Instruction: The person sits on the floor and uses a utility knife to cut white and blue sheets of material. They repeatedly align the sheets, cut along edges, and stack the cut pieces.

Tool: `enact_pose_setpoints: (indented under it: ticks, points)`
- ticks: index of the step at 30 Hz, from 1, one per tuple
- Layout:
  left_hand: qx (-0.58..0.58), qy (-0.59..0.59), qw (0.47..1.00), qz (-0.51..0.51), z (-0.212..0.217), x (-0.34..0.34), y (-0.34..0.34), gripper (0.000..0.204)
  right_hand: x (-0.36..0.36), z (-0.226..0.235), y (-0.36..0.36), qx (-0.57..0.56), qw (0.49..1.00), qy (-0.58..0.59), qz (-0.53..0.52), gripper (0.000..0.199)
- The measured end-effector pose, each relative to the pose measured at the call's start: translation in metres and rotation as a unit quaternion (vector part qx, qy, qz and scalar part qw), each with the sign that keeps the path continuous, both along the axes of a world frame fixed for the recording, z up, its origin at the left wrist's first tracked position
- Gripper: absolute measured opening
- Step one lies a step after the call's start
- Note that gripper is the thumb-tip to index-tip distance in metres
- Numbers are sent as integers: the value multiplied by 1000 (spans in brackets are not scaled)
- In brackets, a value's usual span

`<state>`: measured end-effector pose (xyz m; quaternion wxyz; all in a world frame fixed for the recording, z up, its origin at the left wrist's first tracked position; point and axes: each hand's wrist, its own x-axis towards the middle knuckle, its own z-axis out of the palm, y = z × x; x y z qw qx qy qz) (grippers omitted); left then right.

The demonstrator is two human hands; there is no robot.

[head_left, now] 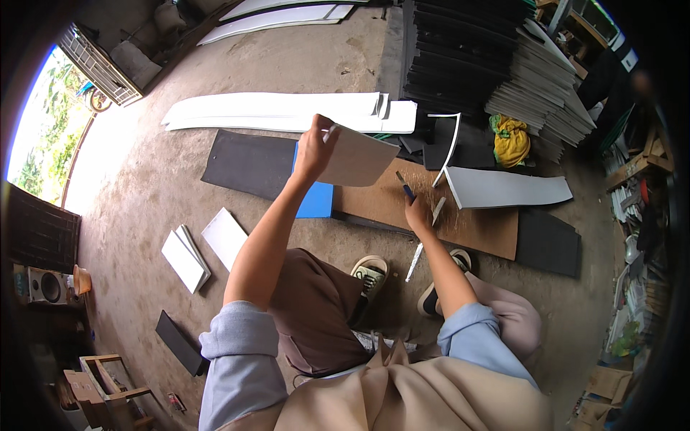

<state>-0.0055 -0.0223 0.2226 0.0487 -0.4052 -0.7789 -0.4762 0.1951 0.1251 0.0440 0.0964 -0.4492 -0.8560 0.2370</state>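
My left hand [314, 149] is closed on the upper left corner of a white rectangular sheet [359, 159], lifted and tilted above the work surface. In my right hand [420, 214] is a cutter knife [408, 190] with a dark blue handle, its blade pointing away from me. Both hands are over a scratched brown board [474, 224] on the floor. A blue sheet [315, 203] lies at the board's left end, partly hidden by my left arm. Near my right hand, a thin white offcut strip [415, 262] lies across the board's near edge.
Long white sheets [273, 111] lie beyond the board, a black sheet [248, 164] at its left. Another white sheet [507, 188] rests on its right part. Cut white pieces [185, 260] are on the floor at left. Black stacked sheets [460, 61] and a yellow cloth [511, 141] stand far right.
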Motion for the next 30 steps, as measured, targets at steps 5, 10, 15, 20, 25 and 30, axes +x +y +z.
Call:
enact_pose_setpoints:
  ticks: [5, 10, 15, 20, 25, 30]
  points:
    - [41, -102, 988, 112, -20, -28, -38, 26, 4, -54, -6, -6, 999, -42, 8, 38]
    - [67, -128, 977, 156, -24, -39, -66, 29, -10, -43, 0, -73, 994, -82, 17, 42]
    - [135, -162, 969, 129, -17, -31, -41, 30, -29, 18, 50, -218, 973, 19, 75, 51]
    - [133, -125, 983, -1, 8, 5, -34, 24, -55, 148, -23, -557, 787, 254, 80, 65]
    - [124, -1, 953, -277, 18, 73, 7, 20, -37, 207, -7, -717, 633, 246, 159, 67]
    - [-6, -52, 939, -339, 19, 115, 15, 17, 4, 215, -10, -495, 816, 295, -36, 49]
